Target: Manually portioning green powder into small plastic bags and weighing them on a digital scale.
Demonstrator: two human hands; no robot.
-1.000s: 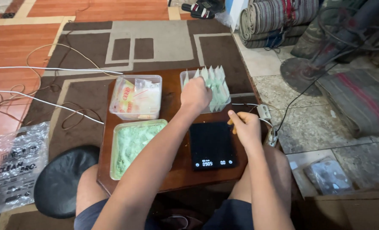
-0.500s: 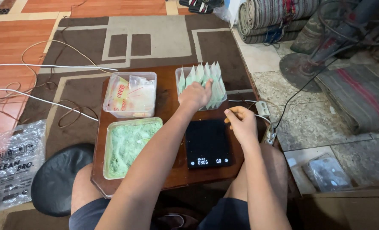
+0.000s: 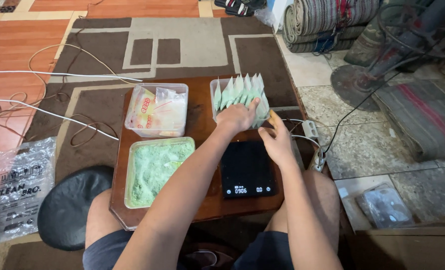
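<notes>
My left hand [image 3: 236,118] reaches across a low wooden table [image 3: 200,107] and presses its fingertips on a row of upright pale-green packets [image 3: 237,90] in a clear container at the back right. My right hand [image 3: 276,142] hovers just right of it with fingers apart, its index finger touching the near right end of the packet row; it holds nothing. Below both hands lies a black digital scale [image 3: 246,167] with a lit display and nothing on its plate. A tray of green powder [image 3: 155,170] sits front left, and a clear box of empty plastic bags [image 3: 157,110] sits back left.
A black round cushion [image 3: 67,205] lies by my left knee, with a printed plastic bag [image 3: 15,185] on the floor beyond it. White cables [image 3: 57,75] cross the rug. A power strip [image 3: 312,132], a fan base [image 3: 362,82] and rolled mats [image 3: 327,20] stand to the right.
My right hand has opened and slid up toward the packet container. My left hand stays on the packets, shifting slightly right along the row.
</notes>
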